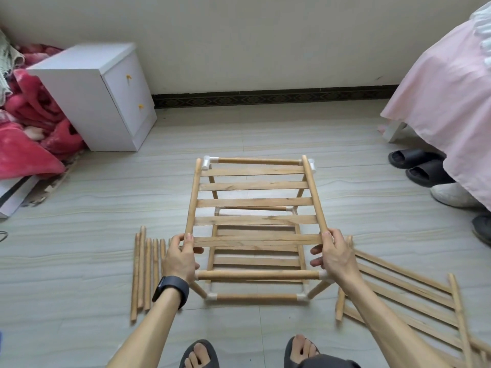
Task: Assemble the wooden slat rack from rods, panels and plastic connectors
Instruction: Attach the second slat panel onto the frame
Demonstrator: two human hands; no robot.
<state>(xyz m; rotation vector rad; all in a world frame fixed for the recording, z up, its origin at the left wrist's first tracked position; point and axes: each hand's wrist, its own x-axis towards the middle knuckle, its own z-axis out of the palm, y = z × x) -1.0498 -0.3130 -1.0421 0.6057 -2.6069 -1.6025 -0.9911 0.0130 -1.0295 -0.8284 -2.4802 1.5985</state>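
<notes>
While your left hand and right hand grip top panel, bottom tier looks done; loose rods, spare panel await fitting

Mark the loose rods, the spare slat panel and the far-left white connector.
loose rods [141, 269], head view, middle of one rod.
spare slat panel [406, 285], head view, on a middle slat.
far-left white connector [207, 162], head view, its elbow bend.

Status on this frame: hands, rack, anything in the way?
Left hand and right hand each grip a side rail of the slat panel. Panel held over the rack frame, not yet seated. Nothing blocking; loose rods lie left.
</notes>
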